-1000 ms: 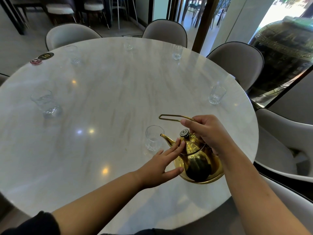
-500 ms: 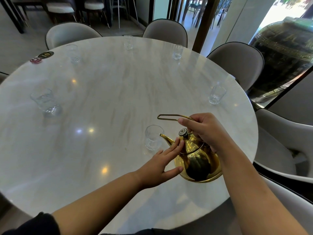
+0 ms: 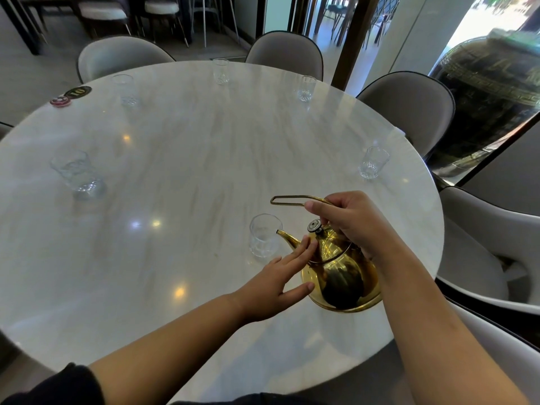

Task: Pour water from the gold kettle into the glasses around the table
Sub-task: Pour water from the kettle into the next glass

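Observation:
The gold kettle (image 3: 339, 276) hangs tilted over the near right part of the round marble table (image 3: 190, 159), its spout tip at the rim of the nearest clear glass (image 3: 264, 235). My right hand (image 3: 350, 217) grips the kettle's thin wire handle from above. My left hand (image 3: 280, 285) lies with straight fingers against the kettle's lid and left side. Several more clear glasses stand around the table's edge: at the right (image 3: 373, 162), back right (image 3: 306, 88), back middle (image 3: 220, 71), back left (image 3: 126, 89) and left (image 3: 78, 174). No stream of water is visible.
Grey upholstered chairs ring the table, at the back (image 3: 287, 52), back left (image 3: 122, 57), right (image 3: 409, 103) and near right (image 3: 493, 249). A black number disc (image 3: 77, 92) and a red one (image 3: 60, 101) lie at the far left edge. A large dark urn (image 3: 491, 92) stands right.
The kettle with both hands has shifted slightly up and left, bringing the spout tip closer to the nearest glass's rim. The glasses have not moved.

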`<state>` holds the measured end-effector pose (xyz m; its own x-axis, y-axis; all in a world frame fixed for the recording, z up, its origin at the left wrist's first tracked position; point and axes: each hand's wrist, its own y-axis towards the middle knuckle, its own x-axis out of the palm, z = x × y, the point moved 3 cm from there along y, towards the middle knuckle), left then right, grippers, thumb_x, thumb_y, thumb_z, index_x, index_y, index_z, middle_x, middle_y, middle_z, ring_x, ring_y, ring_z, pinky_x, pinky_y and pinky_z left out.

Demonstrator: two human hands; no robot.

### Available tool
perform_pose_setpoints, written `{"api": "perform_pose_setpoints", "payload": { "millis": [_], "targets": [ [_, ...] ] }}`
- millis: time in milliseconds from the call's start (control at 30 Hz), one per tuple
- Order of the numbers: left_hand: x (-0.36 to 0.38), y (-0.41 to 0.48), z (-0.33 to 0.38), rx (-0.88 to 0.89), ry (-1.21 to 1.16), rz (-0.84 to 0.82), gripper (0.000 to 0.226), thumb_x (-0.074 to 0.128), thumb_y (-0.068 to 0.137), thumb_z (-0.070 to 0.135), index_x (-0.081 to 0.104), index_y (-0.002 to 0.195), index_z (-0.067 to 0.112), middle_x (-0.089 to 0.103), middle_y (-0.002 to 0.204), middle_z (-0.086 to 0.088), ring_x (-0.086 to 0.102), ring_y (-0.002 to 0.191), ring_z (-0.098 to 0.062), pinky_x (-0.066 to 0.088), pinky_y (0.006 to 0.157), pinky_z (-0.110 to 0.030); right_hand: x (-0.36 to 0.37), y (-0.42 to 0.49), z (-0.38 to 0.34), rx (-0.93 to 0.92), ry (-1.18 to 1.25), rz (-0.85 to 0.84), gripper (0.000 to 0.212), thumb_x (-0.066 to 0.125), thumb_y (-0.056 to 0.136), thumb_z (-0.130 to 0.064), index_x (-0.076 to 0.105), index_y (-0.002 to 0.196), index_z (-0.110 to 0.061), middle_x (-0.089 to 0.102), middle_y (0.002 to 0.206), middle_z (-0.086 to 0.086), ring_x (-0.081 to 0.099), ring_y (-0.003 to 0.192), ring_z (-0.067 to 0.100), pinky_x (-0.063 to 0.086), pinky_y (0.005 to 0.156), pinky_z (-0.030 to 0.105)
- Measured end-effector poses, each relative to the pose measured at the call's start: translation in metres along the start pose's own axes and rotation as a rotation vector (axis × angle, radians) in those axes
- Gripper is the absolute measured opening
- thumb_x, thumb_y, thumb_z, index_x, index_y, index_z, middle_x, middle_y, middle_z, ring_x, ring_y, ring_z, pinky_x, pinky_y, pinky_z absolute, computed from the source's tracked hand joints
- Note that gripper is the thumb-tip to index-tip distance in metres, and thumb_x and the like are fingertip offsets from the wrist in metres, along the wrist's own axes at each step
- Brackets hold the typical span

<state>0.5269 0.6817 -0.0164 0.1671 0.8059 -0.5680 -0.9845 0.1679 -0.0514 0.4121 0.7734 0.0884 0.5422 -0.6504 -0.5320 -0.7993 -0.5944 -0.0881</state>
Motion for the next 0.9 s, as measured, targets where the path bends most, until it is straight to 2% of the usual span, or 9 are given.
{"api": "perform_pose_setpoints", "payload": {
  "millis": [167,533,900],
  "targets": [
    [0.0009,0.001,-0.0035,0.002,0.0,0.007,0.064,0.039,0.095,0.045,-0.006,0.139,0.052,-0.01,0.155,0.021,0.018,0.144,-0.016,0.018,0.118,-0.041,0.0005,0.0015,-0.0011,0.0,-0.011,-0.007,0.039,0.066,0.084,-0.038,0.057,0.056,-0.013,0.037,0.034,-0.009,0.032,0.031,0.004,0.029,0.044,0.02],
    [-0.0007,0.0028,-0.0024,0.014,-0.001,0.007,0.064,0.04,0.097,0.039,-0.005,0.141,0.048,-0.01,0.154,0.021,0.018,0.143,-0.014,0.017,0.118,-0.037,0.0,0.0054,-0.0021,0.0,-0.001,-0.012,0.038,0.067,0.083,-0.038,0.058,0.054,-0.016,0.037,0.033,-0.01,0.034,0.03,0.003,0.028,0.047,0.024],
    [-0.0006,0.0046,-0.0058,0.024,-0.004,0.02,0.064,0.039,0.097,0.041,-0.005,0.143,0.049,-0.009,0.155,0.023,0.024,0.141,-0.017,0.022,0.117,-0.038,-0.0008,0.0047,-0.0052,-0.005,0.008,-0.014,0.038,0.067,0.083,-0.037,0.058,0.054,-0.015,0.038,0.033,-0.009,0.033,0.03,0.003,0.028,0.046,0.023]
  ]
}}
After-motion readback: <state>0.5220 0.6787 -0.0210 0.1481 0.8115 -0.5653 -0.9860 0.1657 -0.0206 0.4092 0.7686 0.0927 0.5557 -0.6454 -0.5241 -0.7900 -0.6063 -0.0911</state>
